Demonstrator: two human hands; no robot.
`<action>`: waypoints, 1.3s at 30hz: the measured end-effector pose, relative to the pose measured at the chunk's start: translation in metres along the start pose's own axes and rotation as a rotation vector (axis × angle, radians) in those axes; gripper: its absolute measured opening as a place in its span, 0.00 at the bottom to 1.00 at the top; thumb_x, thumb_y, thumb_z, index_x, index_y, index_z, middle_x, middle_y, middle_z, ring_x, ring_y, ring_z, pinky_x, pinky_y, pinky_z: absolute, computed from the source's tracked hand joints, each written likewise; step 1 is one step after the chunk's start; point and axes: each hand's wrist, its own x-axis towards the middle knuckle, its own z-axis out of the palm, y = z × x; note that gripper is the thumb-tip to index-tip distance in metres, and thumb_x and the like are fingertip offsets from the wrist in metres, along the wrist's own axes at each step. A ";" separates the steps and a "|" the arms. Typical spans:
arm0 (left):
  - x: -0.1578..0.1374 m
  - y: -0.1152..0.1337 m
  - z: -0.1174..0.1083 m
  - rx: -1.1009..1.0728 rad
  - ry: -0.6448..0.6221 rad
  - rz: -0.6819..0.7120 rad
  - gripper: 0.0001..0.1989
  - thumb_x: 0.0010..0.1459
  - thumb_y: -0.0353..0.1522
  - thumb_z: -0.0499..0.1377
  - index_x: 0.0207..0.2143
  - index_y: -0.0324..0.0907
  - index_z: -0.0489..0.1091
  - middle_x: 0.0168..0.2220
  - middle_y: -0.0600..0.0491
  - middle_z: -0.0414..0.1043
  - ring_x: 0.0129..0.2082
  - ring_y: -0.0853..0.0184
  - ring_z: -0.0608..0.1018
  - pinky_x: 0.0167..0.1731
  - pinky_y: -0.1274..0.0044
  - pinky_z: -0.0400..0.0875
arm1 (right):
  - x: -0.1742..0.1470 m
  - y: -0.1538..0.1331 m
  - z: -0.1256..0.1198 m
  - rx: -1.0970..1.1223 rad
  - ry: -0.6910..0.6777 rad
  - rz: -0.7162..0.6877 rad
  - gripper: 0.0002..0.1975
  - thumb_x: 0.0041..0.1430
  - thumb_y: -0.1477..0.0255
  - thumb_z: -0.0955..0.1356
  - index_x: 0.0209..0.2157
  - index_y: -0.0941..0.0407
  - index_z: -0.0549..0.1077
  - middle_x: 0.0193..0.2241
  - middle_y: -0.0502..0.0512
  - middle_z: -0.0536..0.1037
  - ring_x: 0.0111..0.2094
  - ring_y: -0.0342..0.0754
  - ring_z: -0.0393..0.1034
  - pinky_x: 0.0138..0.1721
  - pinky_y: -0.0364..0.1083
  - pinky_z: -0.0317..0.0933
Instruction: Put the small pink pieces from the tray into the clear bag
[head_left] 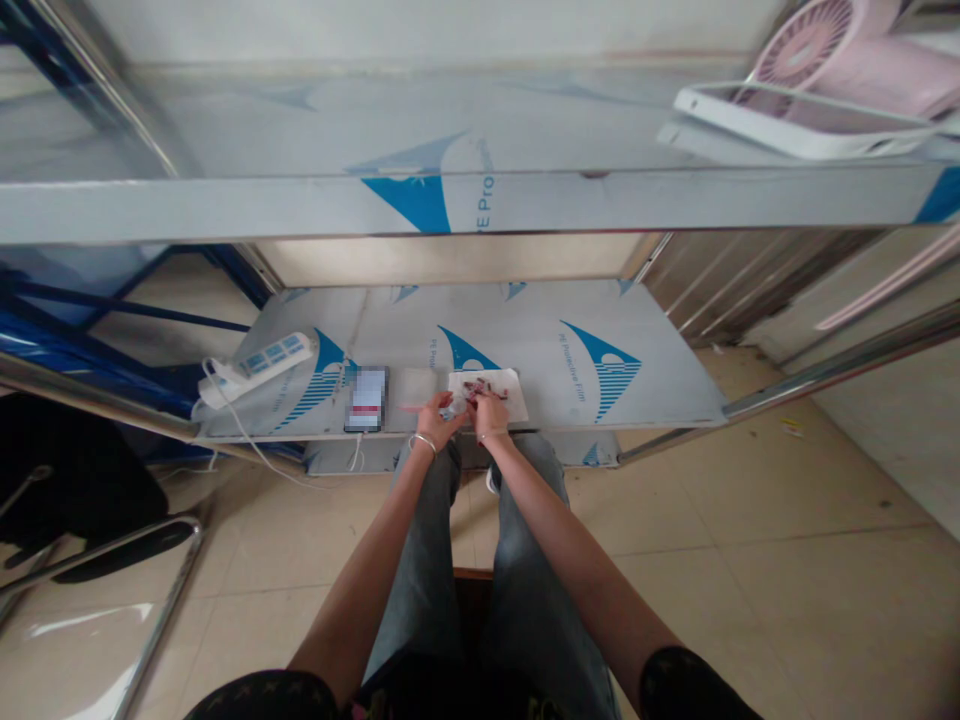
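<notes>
Both hands meet near the front edge of the lower shelf. My left hand has its fingers closed around a small clear, whitish piece that looks like plastic. My right hand is close against it with bent fingers, and what its fingertips pinch is too small to make out. Just beyond them lies a white sheet with a little heap of dark reddish bits on it. A pale, translucent packet or bag rests left of the sheet, behind my left hand.
A phone with a white cable lies to the left. Further left is a white power strip. The upper shelf's edge runs across above my hands, carrying a white frame and a pink fan. A metal-framed chair stands lower left.
</notes>
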 end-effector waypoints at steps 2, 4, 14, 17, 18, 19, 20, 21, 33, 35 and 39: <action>0.000 0.001 0.000 -0.011 0.009 -0.008 0.24 0.41 0.30 0.67 0.44 0.36 0.70 0.42 0.41 0.76 0.44 0.56 0.77 0.42 0.69 0.72 | 0.001 0.001 0.003 0.034 0.026 0.001 0.12 0.59 0.73 0.65 0.39 0.60 0.79 0.45 0.64 0.76 0.44 0.53 0.71 0.46 0.47 0.63; 0.000 0.001 0.000 -0.027 0.024 -0.017 0.24 0.41 0.30 0.68 0.44 0.36 0.70 0.42 0.42 0.76 0.44 0.56 0.77 0.40 0.69 0.72 | 0.003 0.004 0.005 0.103 0.062 0.011 0.11 0.58 0.73 0.66 0.38 0.59 0.80 0.44 0.64 0.77 0.43 0.53 0.71 0.45 0.47 0.63; -0.001 -0.004 0.004 0.062 0.039 0.091 0.23 0.41 0.32 0.67 0.43 0.39 0.70 0.42 0.45 0.76 0.42 0.60 0.77 0.44 0.69 0.71 | 0.006 0.018 0.002 0.735 0.253 -0.100 0.12 0.53 0.65 0.69 0.32 0.59 0.80 0.29 0.58 0.79 0.28 0.47 0.71 0.33 0.45 0.65; -0.001 -0.002 0.005 0.079 0.047 0.102 0.22 0.41 0.32 0.67 0.42 0.39 0.70 0.41 0.45 0.76 0.42 0.60 0.77 0.44 0.69 0.71 | 0.000 0.016 -0.001 0.766 0.199 -0.139 0.14 0.51 0.63 0.69 0.32 0.59 0.80 0.28 0.57 0.79 0.28 0.47 0.70 0.32 0.45 0.65; -0.001 -0.001 0.005 0.083 0.046 0.103 0.22 0.41 0.31 0.67 0.42 0.39 0.70 0.41 0.46 0.76 0.41 0.60 0.77 0.44 0.69 0.71 | -0.001 0.015 -0.002 0.763 0.167 -0.155 0.13 0.51 0.63 0.70 0.32 0.59 0.80 0.28 0.57 0.79 0.29 0.47 0.70 0.33 0.45 0.65; 0.000 -0.001 0.005 0.086 0.046 0.103 0.22 0.41 0.31 0.67 0.42 0.40 0.70 0.41 0.46 0.76 0.42 0.60 0.77 0.44 0.69 0.71 | -0.002 0.014 -0.003 0.755 0.133 -0.168 0.13 0.51 0.63 0.70 0.32 0.58 0.80 0.29 0.57 0.79 0.29 0.48 0.70 0.34 0.46 0.65; 0.000 -0.001 0.006 0.089 0.046 0.101 0.22 0.41 0.30 0.66 0.43 0.40 0.70 0.41 0.46 0.76 0.42 0.60 0.77 0.45 0.69 0.71 | -0.003 0.013 -0.005 0.746 0.110 -0.172 0.12 0.51 0.63 0.70 0.31 0.58 0.80 0.29 0.57 0.79 0.30 0.48 0.70 0.34 0.46 0.65; 0.000 -0.001 0.006 0.091 0.048 0.097 0.22 0.41 0.30 0.66 0.42 0.40 0.70 0.41 0.47 0.76 0.42 0.60 0.77 0.45 0.69 0.71 | -0.004 0.011 -0.006 0.741 0.101 -0.169 0.12 0.51 0.63 0.70 0.31 0.57 0.79 0.30 0.57 0.79 0.31 0.48 0.70 0.35 0.46 0.65; -0.038 0.055 -0.008 -0.107 0.262 0.088 0.18 0.46 0.37 0.64 0.40 0.38 0.71 0.36 0.47 0.77 0.38 0.62 0.78 0.42 0.71 0.71 | -0.071 -0.013 -0.028 0.894 0.166 -0.202 0.27 0.48 0.69 0.69 0.52 0.57 0.70 0.50 0.61 0.73 0.49 0.53 0.69 0.50 0.50 0.63; -0.053 0.074 -0.011 -0.136 0.239 0.122 0.20 0.46 0.37 0.65 0.41 0.39 0.71 0.36 0.47 0.77 0.37 0.63 0.78 0.41 0.72 0.72 | -0.081 -0.022 -0.036 0.973 0.183 -0.187 0.23 0.51 0.67 0.69 0.50 0.56 0.71 0.48 0.60 0.75 0.46 0.53 0.71 0.49 0.51 0.64; -0.074 0.110 -0.026 -0.300 0.146 0.152 0.23 0.47 0.39 0.65 0.44 0.40 0.70 0.38 0.48 0.76 0.35 0.65 0.78 0.39 0.73 0.72 | -0.094 -0.037 -0.076 1.082 0.176 -0.138 0.13 0.54 0.64 0.68 0.40 0.54 0.76 0.37 0.57 0.80 0.38 0.52 0.74 0.42 0.52 0.68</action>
